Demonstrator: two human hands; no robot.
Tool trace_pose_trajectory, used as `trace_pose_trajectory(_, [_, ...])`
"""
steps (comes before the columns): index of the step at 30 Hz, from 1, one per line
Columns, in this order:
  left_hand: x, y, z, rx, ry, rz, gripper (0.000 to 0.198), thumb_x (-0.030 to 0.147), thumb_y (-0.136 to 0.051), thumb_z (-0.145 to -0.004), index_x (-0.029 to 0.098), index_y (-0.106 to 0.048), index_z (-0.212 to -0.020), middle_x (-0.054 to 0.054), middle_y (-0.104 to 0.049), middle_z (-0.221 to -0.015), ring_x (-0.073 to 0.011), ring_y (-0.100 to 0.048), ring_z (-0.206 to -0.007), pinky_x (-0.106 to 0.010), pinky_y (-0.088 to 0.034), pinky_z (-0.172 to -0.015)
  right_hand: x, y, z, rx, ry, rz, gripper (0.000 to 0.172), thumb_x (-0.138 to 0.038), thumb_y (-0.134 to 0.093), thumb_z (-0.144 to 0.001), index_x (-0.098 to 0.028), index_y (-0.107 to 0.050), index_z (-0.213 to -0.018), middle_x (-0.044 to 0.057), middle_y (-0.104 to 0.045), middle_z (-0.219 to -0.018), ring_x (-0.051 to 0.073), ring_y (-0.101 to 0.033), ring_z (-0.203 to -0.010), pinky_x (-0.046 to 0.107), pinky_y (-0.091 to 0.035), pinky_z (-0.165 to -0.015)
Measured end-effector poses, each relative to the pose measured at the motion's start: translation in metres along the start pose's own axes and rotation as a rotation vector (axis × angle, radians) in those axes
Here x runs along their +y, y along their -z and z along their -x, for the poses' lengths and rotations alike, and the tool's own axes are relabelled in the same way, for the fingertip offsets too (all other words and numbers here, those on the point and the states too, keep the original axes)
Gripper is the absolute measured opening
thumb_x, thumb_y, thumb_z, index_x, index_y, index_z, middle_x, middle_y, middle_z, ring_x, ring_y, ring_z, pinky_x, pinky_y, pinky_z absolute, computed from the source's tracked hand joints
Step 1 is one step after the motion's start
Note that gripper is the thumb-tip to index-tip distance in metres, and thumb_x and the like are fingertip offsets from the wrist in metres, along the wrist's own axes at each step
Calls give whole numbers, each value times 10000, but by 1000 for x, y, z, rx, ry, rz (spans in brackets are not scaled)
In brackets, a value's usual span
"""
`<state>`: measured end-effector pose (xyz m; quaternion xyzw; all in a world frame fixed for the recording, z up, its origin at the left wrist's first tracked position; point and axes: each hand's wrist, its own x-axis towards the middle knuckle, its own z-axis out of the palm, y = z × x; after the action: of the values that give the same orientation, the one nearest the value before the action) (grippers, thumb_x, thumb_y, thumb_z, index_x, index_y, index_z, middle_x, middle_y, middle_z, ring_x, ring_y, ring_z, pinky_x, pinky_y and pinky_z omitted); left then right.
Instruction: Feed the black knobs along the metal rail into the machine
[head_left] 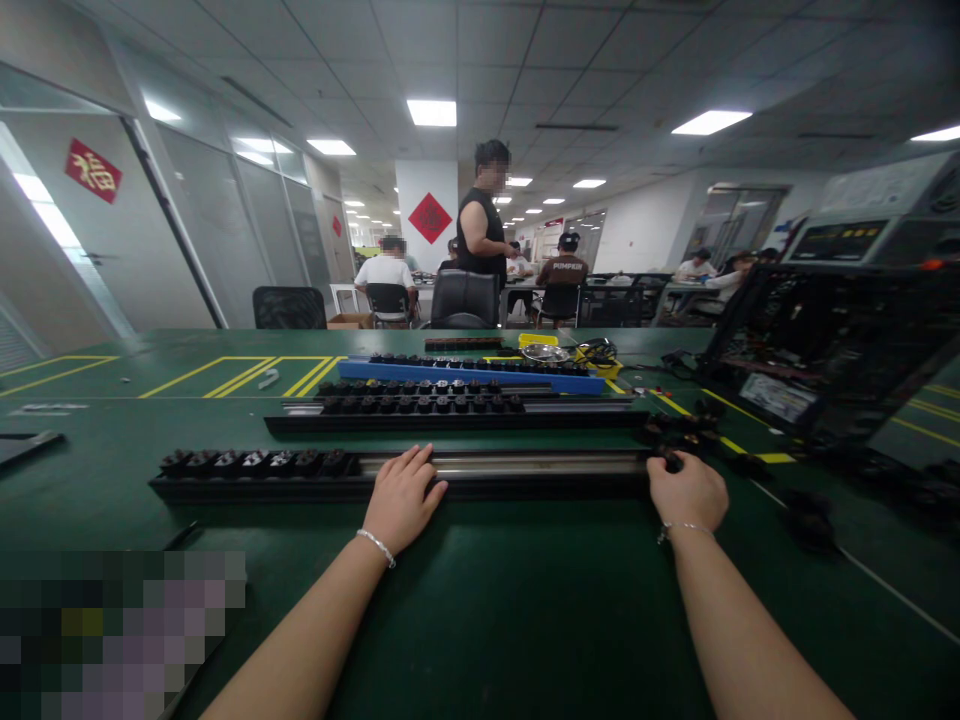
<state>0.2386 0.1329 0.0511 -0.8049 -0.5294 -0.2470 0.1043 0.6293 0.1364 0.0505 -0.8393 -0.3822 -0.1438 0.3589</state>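
A long black rail (540, 485) with a silvery channel lies crosswise on the green table, close in front of me. At its left end sits a row of several small black parts with metal tops (255, 464). My left hand (401, 500) rests on the rail just right of that row, fingers stretched out and holding nothing. At the rail's right end my right hand (690, 492) is closed in a pinch on a small black part (670, 460). The fingers hide most of this part, and I cannot tell whether it sits in the channel.
Behind lie another loaded black rail (450, 424) and a blue rail (480, 376). Loose black parts (686, 425) are strewn at the right, beside an open black machine frame (795, 350). A steel dish (545, 353) stands farther back. People sit beyond; one person (484, 225) stands.
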Motion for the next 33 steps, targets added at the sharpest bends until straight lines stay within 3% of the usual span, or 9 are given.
trace_pose_trajectory(24, [0,1,0,0,-4,-20,244,385,-422,-865,230,-607,-833,-64,-532,-1306,-251,-442,-1233,-453,-374,-961,15,-4,-10,19,-109,-53,414,-349,-434,-760,-110,-624,-1039,157,-623,-948,295,-519,-968,404,-418,-803])
trace_pose_trajectory(33, [0,0,-1,-6,-3,-23,252,385,-426,-862,226,-617,-824,-58,-535,-1304,-253,-447,-1229,-452,-375,-959,24,-1,-24,-70,-157,-43,422,-376,-422,-758,-149,-618,-1055,141,-611,-971,272,-560,-869,377,-443,-698])
